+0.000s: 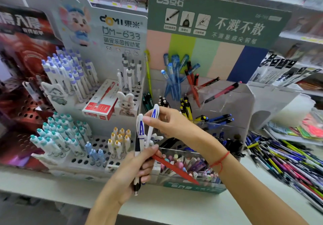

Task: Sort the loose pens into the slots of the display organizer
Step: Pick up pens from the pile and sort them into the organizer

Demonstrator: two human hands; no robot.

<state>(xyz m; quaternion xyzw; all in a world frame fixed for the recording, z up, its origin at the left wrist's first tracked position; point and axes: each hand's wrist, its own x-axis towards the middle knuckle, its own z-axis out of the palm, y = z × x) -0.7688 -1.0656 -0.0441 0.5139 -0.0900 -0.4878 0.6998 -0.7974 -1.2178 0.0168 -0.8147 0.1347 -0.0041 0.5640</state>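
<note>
White-blue pen [153,119] upright, tilted right, pinched by right hand [167,121].

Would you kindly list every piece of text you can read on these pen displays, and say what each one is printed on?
"DOMI 東米" and "DM-633": white display card with the cartoon mouse.
"萌宠乐园按动笔": same card, below the model number.
"DS 点石" and "不溅不散": green header board.
Too blurred to read: the board's smaller line and icon captions, the red pen box, the red display at far left, the shelf price tags.
</note>
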